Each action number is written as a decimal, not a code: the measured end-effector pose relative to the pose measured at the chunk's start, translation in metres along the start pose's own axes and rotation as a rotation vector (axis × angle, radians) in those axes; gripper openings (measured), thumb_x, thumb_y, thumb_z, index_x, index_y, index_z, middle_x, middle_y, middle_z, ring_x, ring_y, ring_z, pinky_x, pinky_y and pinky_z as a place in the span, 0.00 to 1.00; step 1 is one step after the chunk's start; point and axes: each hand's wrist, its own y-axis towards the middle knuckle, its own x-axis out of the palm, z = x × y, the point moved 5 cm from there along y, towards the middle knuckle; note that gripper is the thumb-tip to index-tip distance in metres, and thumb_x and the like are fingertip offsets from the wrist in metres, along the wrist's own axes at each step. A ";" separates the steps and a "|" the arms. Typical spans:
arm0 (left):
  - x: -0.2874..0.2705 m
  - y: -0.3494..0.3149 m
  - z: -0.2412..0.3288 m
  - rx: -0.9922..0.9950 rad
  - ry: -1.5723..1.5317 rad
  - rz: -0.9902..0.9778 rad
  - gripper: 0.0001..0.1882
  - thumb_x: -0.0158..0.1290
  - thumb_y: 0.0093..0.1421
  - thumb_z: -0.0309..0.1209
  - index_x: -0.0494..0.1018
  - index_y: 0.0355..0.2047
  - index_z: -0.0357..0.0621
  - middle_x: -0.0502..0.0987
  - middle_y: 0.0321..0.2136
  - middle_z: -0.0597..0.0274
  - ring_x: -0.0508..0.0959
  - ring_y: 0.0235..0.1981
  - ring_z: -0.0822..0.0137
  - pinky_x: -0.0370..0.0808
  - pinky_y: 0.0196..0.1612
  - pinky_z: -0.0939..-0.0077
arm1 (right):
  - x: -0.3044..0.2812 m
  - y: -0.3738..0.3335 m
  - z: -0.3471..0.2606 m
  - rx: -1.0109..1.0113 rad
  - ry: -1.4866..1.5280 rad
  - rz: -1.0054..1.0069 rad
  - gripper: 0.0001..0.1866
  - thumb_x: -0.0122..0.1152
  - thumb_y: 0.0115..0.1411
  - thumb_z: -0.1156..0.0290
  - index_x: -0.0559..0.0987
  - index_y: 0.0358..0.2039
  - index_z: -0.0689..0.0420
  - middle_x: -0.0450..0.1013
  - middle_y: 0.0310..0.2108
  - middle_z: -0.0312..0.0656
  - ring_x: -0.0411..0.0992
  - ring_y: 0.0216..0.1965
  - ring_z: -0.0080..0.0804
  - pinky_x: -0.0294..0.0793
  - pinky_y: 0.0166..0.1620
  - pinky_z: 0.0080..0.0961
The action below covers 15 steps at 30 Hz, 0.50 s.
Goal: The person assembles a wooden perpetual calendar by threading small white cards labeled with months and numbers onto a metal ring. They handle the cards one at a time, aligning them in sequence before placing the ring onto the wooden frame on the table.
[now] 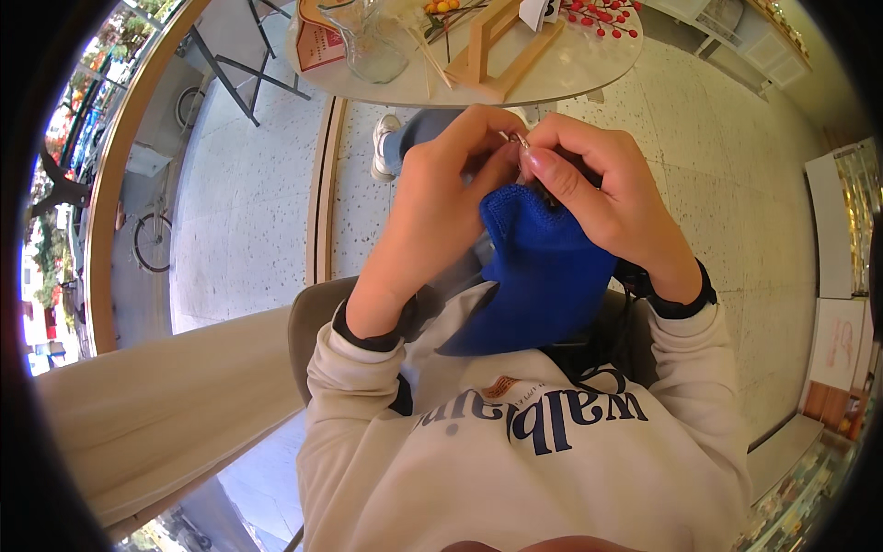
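Blue knitted fabric (550,267) is hanging; above it, the left hand (449,189) and right hand (609,189) are pinching a thin silvery piece (523,142), seemingly for steadiness.

Hands (441,189) (602,189), two; blue knitted piece (552,276), one; oval table (593,66), one; wooden stand (480,48), one; bicycle wheels (153,242), two.

Daylight pours in from the left, bleaching the outdoor view (46,317) and paling the floor (239,230). Fisheye distortion bows the wooden frame (97,267) toward blackened corners.
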 end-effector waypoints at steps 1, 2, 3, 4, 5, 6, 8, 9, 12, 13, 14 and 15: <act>-0.004 0.006 -0.001 0.008 0.007 -0.013 0.05 0.50 0.63 0.22 0.71 0.39 0.34 0.78 0.26 0.58 0.75 0.28 0.75 0.73 0.34 0.82 | -0.003 0.003 0.003 -0.003 0.028 0.018 0.08 0.53 0.65 0.69 0.74 0.34 0.62 0.71 0.23 0.37 0.67 0.24 0.20 0.65 0.28 0.18; -0.007 0.012 -0.002 0.016 0.013 -0.026 0.05 0.50 0.64 0.22 0.71 0.39 0.34 0.77 0.26 0.58 0.75 0.27 0.74 0.73 0.34 0.82 | -0.007 0.008 0.007 0.059 0.069 -0.006 0.08 0.53 0.65 0.70 0.74 0.34 0.62 0.71 0.24 0.37 0.67 0.24 0.20 0.65 0.29 0.17; -0.011 0.017 -0.002 -0.006 0.023 -0.060 0.05 0.49 0.64 0.23 0.71 0.38 0.34 0.77 0.25 0.59 0.74 0.26 0.74 0.72 0.33 0.82 | -0.013 0.014 0.010 0.115 0.110 -0.031 0.08 0.52 0.65 0.70 0.74 0.34 0.62 0.72 0.24 0.37 0.67 0.25 0.20 0.66 0.30 0.17; -0.015 0.023 -0.002 -0.027 0.033 -0.094 0.05 0.49 0.64 0.23 0.72 0.38 0.34 0.77 0.25 0.59 0.74 0.26 0.74 0.72 0.32 0.81 | -0.017 0.018 0.014 0.172 0.151 -0.055 0.08 0.52 0.66 0.70 0.74 0.34 0.62 0.72 0.24 0.37 0.67 0.25 0.20 0.66 0.30 0.17; -0.015 0.028 -0.002 -0.049 0.042 -0.129 0.05 0.48 0.65 0.24 0.72 0.37 0.34 0.76 0.25 0.60 0.73 0.25 0.74 0.71 0.32 0.81 | -0.020 0.020 0.016 0.188 0.158 -0.061 0.08 0.51 0.66 0.70 0.74 0.34 0.62 0.72 0.25 0.37 0.66 0.25 0.20 0.66 0.31 0.17; -0.015 0.035 -0.003 -0.027 0.027 -0.137 0.05 0.48 0.65 0.24 0.72 0.37 0.35 0.75 0.24 0.61 0.72 0.25 0.74 0.71 0.31 0.81 | -0.022 0.024 0.020 0.194 0.166 -0.068 0.07 0.51 0.66 0.71 0.73 0.34 0.62 0.72 0.25 0.38 0.66 0.25 0.20 0.65 0.31 0.17; -0.015 0.046 -0.006 0.019 -0.006 -0.155 0.06 0.46 0.66 0.25 0.72 0.37 0.35 0.74 0.23 0.63 0.70 0.23 0.75 0.69 0.29 0.81 | -0.029 0.033 0.023 0.153 0.128 -0.067 0.07 0.50 0.66 0.71 0.73 0.35 0.61 0.71 0.24 0.36 0.64 0.24 0.19 0.64 0.30 0.17; -0.015 0.054 -0.007 0.021 -0.011 -0.176 0.06 0.46 0.67 0.25 0.72 0.36 0.35 0.72 0.22 0.65 0.69 0.23 0.75 0.68 0.28 0.82 | -0.032 0.037 0.024 0.108 0.082 -0.059 0.07 0.49 0.67 0.70 0.73 0.36 0.60 0.69 0.23 0.34 0.62 0.22 0.18 0.62 0.28 0.16; -0.018 0.075 -0.008 0.022 -0.062 -0.201 0.08 0.43 0.68 0.26 0.71 0.35 0.36 0.69 0.20 0.68 0.65 0.21 0.76 0.64 0.26 0.83 | -0.055 0.049 0.017 0.130 -0.098 -0.017 0.07 0.52 0.65 0.72 0.74 0.40 0.59 0.68 0.18 0.34 0.61 0.19 0.19 0.61 0.25 0.18; -0.019 0.082 -0.008 0.018 -0.101 -0.186 0.09 0.42 0.69 0.27 0.71 0.35 0.37 0.68 0.20 0.70 0.64 0.21 0.77 0.62 0.25 0.84 | -0.066 0.053 0.012 0.162 -0.161 0.002 0.08 0.54 0.63 0.72 0.75 0.42 0.59 0.68 0.17 0.35 0.62 0.18 0.20 0.61 0.24 0.19; -0.021 0.089 -0.008 0.015 -0.139 -0.172 0.09 0.41 0.69 0.27 0.70 0.35 0.37 0.66 0.20 0.71 0.62 0.20 0.78 0.60 0.24 0.85 | -0.078 0.055 0.010 0.194 -0.166 0.065 0.09 0.55 0.62 0.73 0.77 0.43 0.58 0.66 0.14 0.34 0.60 0.15 0.19 0.59 0.22 0.19; -0.025 0.095 -0.011 0.009 -0.161 -0.162 0.09 0.41 0.70 0.28 0.70 0.36 0.38 0.66 0.20 0.71 0.61 0.20 0.80 0.58 0.24 0.86 | -0.088 0.056 0.009 0.154 -0.188 0.071 0.08 0.55 0.62 0.73 0.77 0.42 0.58 0.66 0.14 0.34 0.60 0.15 0.19 0.59 0.22 0.18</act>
